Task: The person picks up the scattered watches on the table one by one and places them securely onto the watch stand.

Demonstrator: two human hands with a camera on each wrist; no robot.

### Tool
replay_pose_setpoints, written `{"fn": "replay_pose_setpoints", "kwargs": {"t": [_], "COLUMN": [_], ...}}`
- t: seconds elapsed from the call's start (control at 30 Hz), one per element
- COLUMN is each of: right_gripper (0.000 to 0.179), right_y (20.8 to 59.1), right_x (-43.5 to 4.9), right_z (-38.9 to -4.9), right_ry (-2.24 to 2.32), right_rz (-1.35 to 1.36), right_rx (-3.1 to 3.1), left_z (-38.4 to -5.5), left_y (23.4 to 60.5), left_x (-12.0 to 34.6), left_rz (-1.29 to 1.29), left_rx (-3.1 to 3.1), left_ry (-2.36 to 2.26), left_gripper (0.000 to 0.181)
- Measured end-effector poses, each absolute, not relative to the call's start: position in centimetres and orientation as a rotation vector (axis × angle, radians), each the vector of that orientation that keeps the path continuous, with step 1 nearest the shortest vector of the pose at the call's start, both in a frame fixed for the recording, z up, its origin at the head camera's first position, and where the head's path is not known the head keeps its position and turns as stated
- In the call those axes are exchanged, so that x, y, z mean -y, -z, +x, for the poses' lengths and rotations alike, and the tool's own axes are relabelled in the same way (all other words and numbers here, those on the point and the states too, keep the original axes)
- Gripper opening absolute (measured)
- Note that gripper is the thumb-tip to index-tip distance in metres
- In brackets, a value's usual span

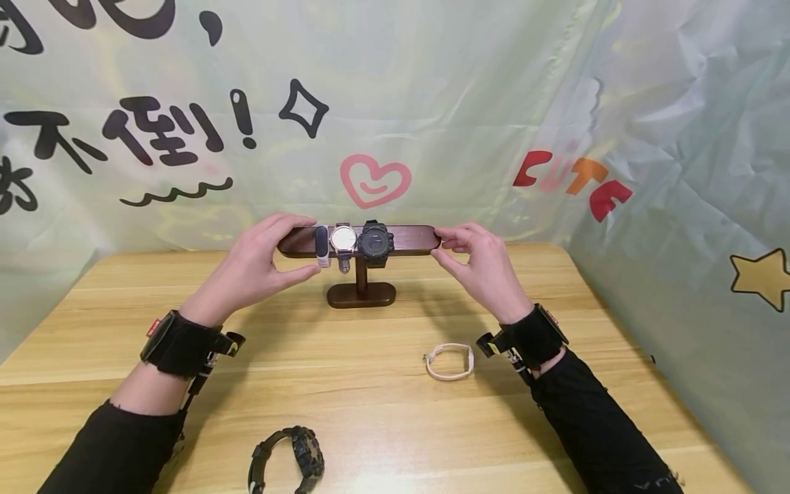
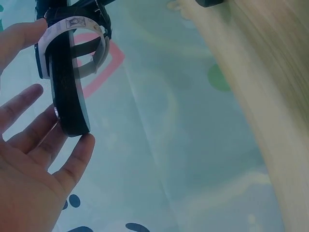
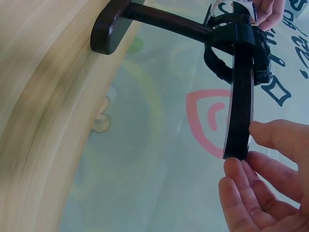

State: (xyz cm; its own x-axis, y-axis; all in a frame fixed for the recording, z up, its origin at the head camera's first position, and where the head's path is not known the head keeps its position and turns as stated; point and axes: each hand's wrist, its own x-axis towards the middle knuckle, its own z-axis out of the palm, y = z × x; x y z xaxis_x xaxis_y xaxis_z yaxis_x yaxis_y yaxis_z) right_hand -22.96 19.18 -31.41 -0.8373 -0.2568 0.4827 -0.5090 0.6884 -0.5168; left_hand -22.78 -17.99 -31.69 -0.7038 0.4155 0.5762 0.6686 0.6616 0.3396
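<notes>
A dark wooden watch stand (image 1: 415, 237) with a crossbar on a post stands upright. Its bar carries a fitness band (image 1: 322, 245) with a white strap, a round-faced silver watch (image 1: 343, 239) and a bulky black watch (image 1: 374, 241), side by side. My left hand (image 1: 259, 264) holds the bar's left end; in the left wrist view the thumb (image 2: 24, 41) lies against the fitness band and the fingers reach the bar's end. At the other end, my right hand (image 1: 478, 257) pinches the bar between thumb (image 3: 277, 137) and fingertips.
On the wooden table (image 1: 370, 405) a pale pink band (image 1: 450, 376) lies near my right wrist. Another black watch (image 1: 306, 453) sits at the front edge of the head view. A printed cloth backdrop (image 1: 457, 103) hangs behind and to the right of the table.
</notes>
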Motion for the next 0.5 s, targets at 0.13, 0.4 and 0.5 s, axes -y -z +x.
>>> {"fn": "replay_pose_setpoints", "kwargs": {"t": [0.13, 0.4, 0.5], "right_gripper": [0.036, 0.034, 0.033], "right_y": [31.3, 31.2, 31.1], "right_x": [-19.2, -19.1, -19.1], "right_z": [-22.8, -22.7, -22.6], "right_ry": [-0.933, -0.928, -0.922], "right_rz": [0.604, 0.615, 0.619], "right_rx": [2.528, 2.520, 2.517], "left_z": [-22.3, -21.4, -21.1], "left_y": [31.6, 31.5, 31.5], "left_x": [18.1, 18.3, 18.3], "left_rz": [-0.847, -0.836, -0.840], "left_rx": [2.409, 2.408, 2.405], "left_ry": [0.756, 0.732, 0.725], "left_gripper": [0.065, 0.064, 0.063]}}
